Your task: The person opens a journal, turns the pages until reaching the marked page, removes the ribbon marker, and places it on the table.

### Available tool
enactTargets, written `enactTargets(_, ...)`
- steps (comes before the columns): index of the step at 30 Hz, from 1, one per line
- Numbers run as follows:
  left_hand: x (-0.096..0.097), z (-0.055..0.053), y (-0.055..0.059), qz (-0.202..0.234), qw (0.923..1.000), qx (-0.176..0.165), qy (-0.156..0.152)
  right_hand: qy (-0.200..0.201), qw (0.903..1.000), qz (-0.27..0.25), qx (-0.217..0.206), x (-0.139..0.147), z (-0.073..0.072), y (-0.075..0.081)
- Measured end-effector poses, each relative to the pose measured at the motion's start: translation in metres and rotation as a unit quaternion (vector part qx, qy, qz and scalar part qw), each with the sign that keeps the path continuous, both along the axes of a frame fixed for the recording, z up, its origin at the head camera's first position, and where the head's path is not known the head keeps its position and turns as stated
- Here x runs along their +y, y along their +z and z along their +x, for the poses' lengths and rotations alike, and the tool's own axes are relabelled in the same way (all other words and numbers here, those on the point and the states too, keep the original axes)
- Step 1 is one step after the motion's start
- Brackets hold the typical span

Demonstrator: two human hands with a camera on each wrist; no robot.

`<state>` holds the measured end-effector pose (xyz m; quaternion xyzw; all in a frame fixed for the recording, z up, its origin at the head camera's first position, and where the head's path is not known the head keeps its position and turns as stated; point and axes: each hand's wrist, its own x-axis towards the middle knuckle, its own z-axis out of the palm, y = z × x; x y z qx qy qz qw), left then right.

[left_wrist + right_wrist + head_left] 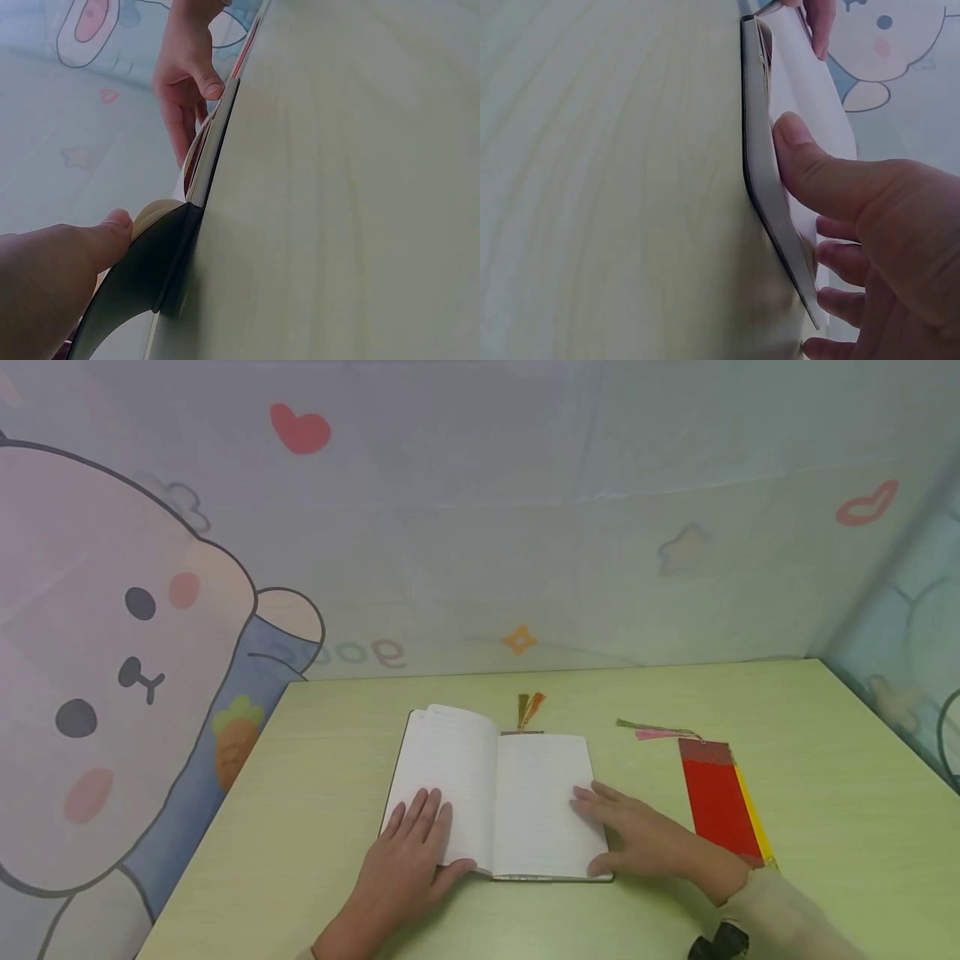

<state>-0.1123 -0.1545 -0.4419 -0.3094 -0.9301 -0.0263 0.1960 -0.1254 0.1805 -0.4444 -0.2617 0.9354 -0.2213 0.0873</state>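
An open notebook [542, 810] with lined white pages lies on the table. My left hand [408, 868] rests on the lower part of its left page, fingers extended and thumb near the bottom edge. Over the right page's outer edge lies my right hand [645, 835], its thumb at the lower corner and fingertips on the page. The right wrist view shows that thumb [799, 146] on the paper. The dark cover [142, 255] bends up on the left side in the left wrist view. Green and orange tassels [529, 710] stick out past the notebook's top edge, beside a thin brown strip.
Right of the notebook lies a red bookmark [716, 802] over a yellow one [752, 806], with green and pink tassels [660, 731] at the top. The light wooden table [315, 752] meets a cartoon-printed cloth [450, 552] behind. A black cable [945, 735] hangs at the right.
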Motion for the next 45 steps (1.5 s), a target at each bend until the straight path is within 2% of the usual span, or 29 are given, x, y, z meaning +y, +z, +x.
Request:
enactTargets(4, 0.000, 0.001, 0.001, -0.004, 0.9999, -0.013, 0.007, 0.002, 1.0000, -0.007, 0.004, -0.001, 0.000, 0.001)
enactTargets(13, 0.000, 0.001, 0.002, -0.008, 0.9996, -0.024, 0.011, 0.018, 0.9981, -0.015, 0.057, -0.001, -0.001, 0.001)
enactTargets(19, 0.001, 0.002, 0.003, -0.009, 0.9993, -0.033, 0.015, 0.023, 0.9940, -0.015, 0.106, -0.001, -0.002, 0.001)
enactTargets(24, 0.001, 0.003, 0.003, -0.008, 0.9993, -0.033, 0.015, 0.007, 0.9867, -0.018, 0.161, -0.001, -0.001, 0.001)
enactTargets(26, 0.000, 0.003, 0.003, -0.007, 0.9994, -0.031, 0.014, -0.002, 0.9850, -0.021, 0.171, -0.001, -0.001, 0.002)
enactTargets(29, 0.000, 0.002, 0.002, -0.005, 0.9996, -0.025, 0.011, -0.012, 0.9859, -0.031, 0.164, -0.002, 0.000, 0.006)
enactTargets(35, -0.001, 0.001, 0.001, 0.001, 1.0000, -0.007, 0.001, -0.018, 0.9922, -0.047, 0.114, -0.007, 0.003, 0.009)
enactTargets(38, -0.002, 0.001, 0.001, 0.002, 1.0000, -0.005, 0.000, -0.016, 0.9941, -0.051, 0.094, -0.008, 0.005, 0.008)
enactTargets(45, -0.001, 0.001, 0.001, 0.003, 1.0000, -0.006, -0.001, 0.000, 0.9950, -0.066, 0.075, -0.009, 0.009, 0.007)
